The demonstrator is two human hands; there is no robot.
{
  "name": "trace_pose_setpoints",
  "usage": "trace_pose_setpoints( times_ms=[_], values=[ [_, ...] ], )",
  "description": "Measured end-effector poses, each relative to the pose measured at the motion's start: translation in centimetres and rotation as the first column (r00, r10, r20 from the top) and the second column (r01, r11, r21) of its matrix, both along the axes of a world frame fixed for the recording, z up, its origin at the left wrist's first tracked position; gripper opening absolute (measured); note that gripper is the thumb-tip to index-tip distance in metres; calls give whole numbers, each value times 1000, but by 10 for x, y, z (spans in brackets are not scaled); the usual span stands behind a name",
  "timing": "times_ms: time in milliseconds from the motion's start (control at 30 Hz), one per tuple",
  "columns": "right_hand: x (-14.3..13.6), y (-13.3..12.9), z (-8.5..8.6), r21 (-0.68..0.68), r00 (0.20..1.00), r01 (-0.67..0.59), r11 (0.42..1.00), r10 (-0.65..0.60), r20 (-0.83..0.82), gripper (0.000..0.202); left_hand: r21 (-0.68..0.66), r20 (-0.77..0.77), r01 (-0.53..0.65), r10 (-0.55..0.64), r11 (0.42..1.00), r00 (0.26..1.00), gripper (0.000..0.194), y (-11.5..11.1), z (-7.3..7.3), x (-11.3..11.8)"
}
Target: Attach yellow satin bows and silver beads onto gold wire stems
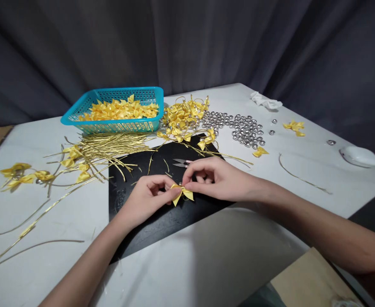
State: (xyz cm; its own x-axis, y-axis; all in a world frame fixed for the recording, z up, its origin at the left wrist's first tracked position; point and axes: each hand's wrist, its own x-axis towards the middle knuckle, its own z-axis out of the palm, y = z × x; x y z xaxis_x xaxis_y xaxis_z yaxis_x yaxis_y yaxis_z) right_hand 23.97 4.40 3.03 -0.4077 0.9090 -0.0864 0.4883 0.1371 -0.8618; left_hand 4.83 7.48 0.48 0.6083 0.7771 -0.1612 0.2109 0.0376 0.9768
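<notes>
Between my two hands is a yellow ribbon bow (187,195) with a small shiny bead at its middle, held just above a black mat (149,232). My left hand (151,196) pinches the bow's left side between thumb and fingers. From the right, my right hand (217,179) pinches close to the bow's centre, its fingertips partly hiding the knot. A pair of thread snips (181,163) lies on the mat beside my right hand, its handles covered by that hand. Short gold cord offcuts lie near it.
A blue basket (113,125) holds many yellow ribbon pieces. Gold cords (117,145) lie in front of it. Finished-looking bows (184,113) and silver beads (246,130) are piled to its right. A white dish (360,156) and crumpled tissue (266,101) sit at the right.
</notes>
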Motion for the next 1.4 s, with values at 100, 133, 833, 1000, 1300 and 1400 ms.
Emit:
trace_pose_setpoints(
  times_ms=[100, 133, 833, 1000, 1300, 1400],
  values=[
    [2, 1, 1, 17, 1000, -16, 1000, 16, -11, 18, -17, -4, 8, -8, 1000, 1000, 19, 0, 0, 0],
    [3, 1, 1, 26, 1000, -26, 999, 26, -9, 18, -24, -8, 13, -13, 1000, 1000, 19, 0, 1, 0],
    [6, 1, 10, 74, 985, -162, 984, 157, 69, 14, -128, -140, 59, -77, 990, 987, 19, -2, 3, 0],
    [7, 1, 9, 66, 983, -168, 984, 162, 85, 14, -142, -125, 91, -109, 986, 986, 15, 0, 2, -1],
    [6, 1, 10, 50, 979, -173, 984, 166, 119, 13, -88, -140, 150, -161, 985, 977, 15, 1, -1, -2],
    [5, 0, 9, 71, 976, -177, 982, 166, 143, 13, -70, -165, 146, -156, 987, 974, 20, -1, 0, -2]
  ],
)
